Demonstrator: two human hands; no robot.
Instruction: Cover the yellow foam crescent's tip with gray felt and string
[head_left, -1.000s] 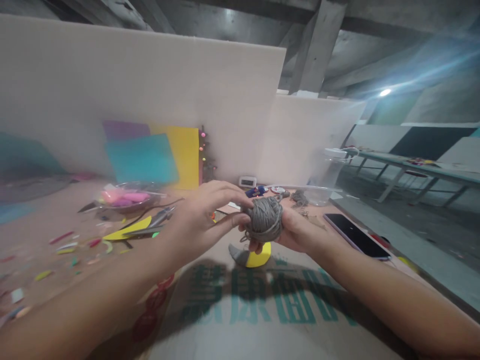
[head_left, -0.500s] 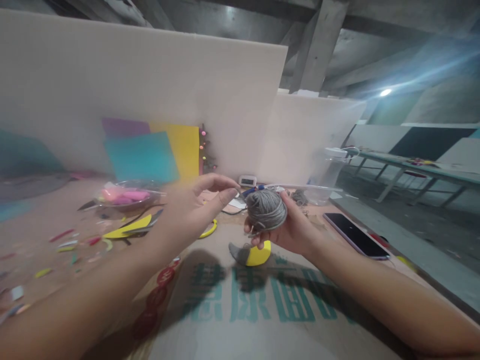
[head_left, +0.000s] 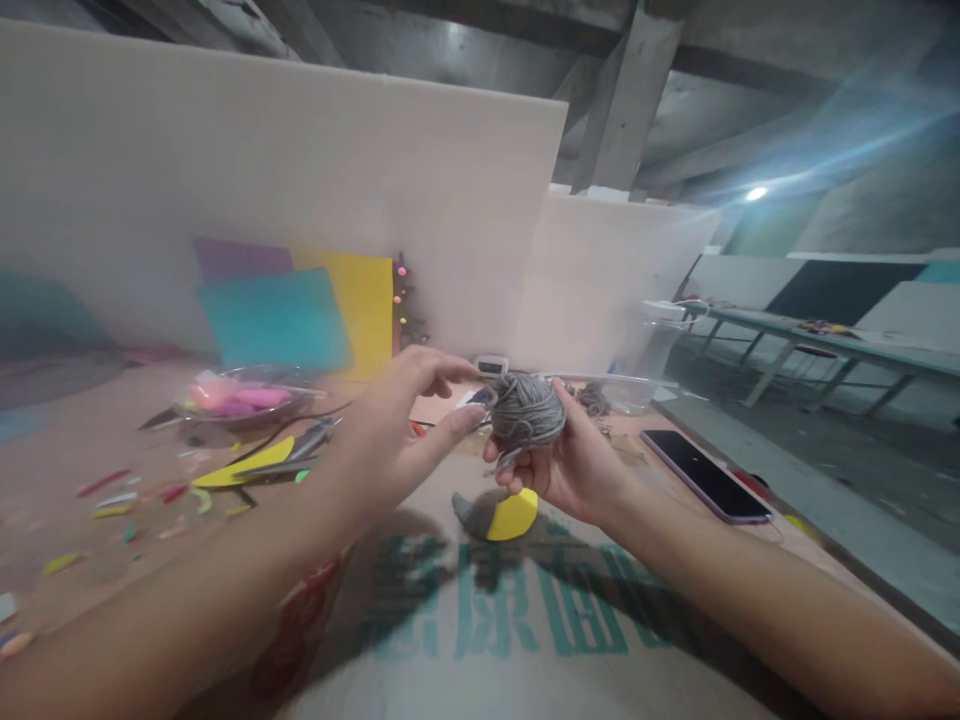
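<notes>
A ball of grey yarn (head_left: 527, 412) rests in my right hand (head_left: 568, 466), whose fingers curl round it from below and behind, above the table. My left hand (head_left: 405, 425) reaches to the ball's left side with thumb and forefinger pinched at its edge, probably on a strand too thin to make out. Below both hands a yellow foam crescent (head_left: 511, 514) partly wrapped in grey yarn lies on a printed cardboard sheet (head_left: 480, 630).
A dark phone (head_left: 706, 476) lies at the right, near the table edge. To the left are a clear bowl of pink pieces (head_left: 236, 400), yellow foam offcuts (head_left: 244, 463) and scattered coloured scraps. Coloured sheets lean on the white board behind. More yarn (head_left: 596, 399) lies further back.
My left hand drew back from the ball, then came in again to its left side. The ball rose slightly in my right hand.
</notes>
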